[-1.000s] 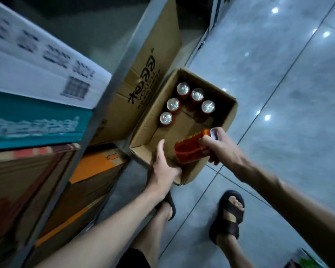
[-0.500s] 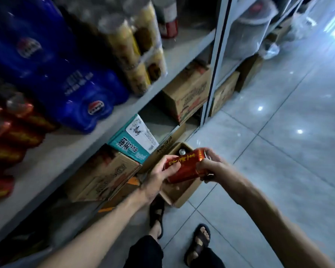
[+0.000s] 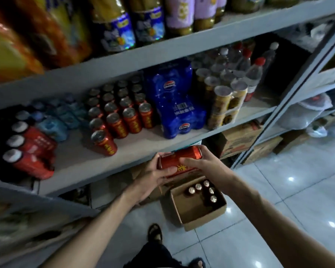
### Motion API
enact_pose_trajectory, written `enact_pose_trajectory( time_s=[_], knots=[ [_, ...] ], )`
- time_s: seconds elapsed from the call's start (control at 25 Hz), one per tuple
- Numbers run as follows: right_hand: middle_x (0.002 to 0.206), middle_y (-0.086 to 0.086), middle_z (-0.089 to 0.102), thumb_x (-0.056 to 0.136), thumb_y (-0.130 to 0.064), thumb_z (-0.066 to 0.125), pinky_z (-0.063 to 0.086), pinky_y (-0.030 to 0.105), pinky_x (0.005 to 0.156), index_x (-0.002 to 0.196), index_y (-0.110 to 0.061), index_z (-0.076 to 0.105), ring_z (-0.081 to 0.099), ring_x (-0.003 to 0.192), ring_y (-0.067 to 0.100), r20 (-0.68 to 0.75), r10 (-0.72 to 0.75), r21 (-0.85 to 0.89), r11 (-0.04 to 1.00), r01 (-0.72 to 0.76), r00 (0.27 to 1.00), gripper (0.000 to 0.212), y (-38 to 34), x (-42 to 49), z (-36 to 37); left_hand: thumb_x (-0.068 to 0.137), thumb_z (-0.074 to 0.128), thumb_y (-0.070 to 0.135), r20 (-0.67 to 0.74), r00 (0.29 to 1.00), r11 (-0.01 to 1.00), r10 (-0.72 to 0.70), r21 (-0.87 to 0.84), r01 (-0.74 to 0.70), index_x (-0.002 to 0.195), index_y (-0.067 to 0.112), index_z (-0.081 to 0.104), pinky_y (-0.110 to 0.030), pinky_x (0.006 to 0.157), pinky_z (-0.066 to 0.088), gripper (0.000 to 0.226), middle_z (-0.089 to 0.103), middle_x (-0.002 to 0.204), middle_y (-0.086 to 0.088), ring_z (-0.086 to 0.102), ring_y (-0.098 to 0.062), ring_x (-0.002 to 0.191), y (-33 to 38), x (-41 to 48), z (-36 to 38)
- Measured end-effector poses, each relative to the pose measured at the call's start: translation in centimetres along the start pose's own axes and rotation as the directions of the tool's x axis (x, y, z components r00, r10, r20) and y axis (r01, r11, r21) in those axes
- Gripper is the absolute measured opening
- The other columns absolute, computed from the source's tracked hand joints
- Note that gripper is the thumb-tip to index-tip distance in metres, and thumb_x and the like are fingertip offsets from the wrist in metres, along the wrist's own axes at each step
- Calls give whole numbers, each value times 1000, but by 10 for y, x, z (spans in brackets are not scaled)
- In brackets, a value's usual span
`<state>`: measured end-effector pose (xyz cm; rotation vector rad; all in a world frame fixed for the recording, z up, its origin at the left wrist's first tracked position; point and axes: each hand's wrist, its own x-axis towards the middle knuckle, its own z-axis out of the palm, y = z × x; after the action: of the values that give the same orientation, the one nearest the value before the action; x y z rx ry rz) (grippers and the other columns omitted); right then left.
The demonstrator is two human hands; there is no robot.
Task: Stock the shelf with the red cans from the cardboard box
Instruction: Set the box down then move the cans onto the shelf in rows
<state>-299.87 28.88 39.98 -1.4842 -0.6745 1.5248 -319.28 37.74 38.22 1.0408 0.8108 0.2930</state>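
Observation:
A red can (image 3: 179,158) with yellow lettering lies sideways between my two hands, just in front of the grey shelf (image 3: 135,149) edge. My left hand (image 3: 155,173) grips its left end and underside. My right hand (image 3: 203,161) closes over its right end and top. On the shelf stand several matching red cans (image 3: 122,113) in rows, with one lone can (image 3: 103,143) nearest the front. Below my hands the open cardboard box (image 3: 199,217) sits on the floor with several cans (image 3: 203,190) upright inside.
A blue shrink-wrapped bottle pack (image 3: 174,101) stands right of the red cans. Gold-topped cans (image 3: 224,99) and clear bottles (image 3: 246,62) follow further right. Dark red cans (image 3: 29,151) lie at the shelf's left. Cartons (image 3: 240,140) fill the lower shelf. A steel upright (image 3: 298,89) rises on the right.
The view has swung up from the box to the shelf. The can went from my right hand alone to both hands and rose to the height of the shelf edge.

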Motion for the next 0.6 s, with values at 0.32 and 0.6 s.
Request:
enact_pose_trajectory(
  time_s=[0.32,0.6],
  knots=[
    [109,9,72,61,-32,90,53,49,95,127,-12,52,70,99,27,-12,-40,-38,998,40,999,79,-20,98,118,77,77,33,-271,944,982,186,55,-178,124,36,52,-25,87,55,53,70,112,13,67,-8,107,-5,-17,-107],
    [119,-6,60,55,-20,91,44,21,91,122,-21,53,56,105,6,-7,-472,-631,686,362,882,77,-26,178,184,75,79,35,-685,581,691,440,671,268,126,6,50,-32,100,42,65,53,129,-13,48,-29,123,-47,-8,-209]
  ],
)
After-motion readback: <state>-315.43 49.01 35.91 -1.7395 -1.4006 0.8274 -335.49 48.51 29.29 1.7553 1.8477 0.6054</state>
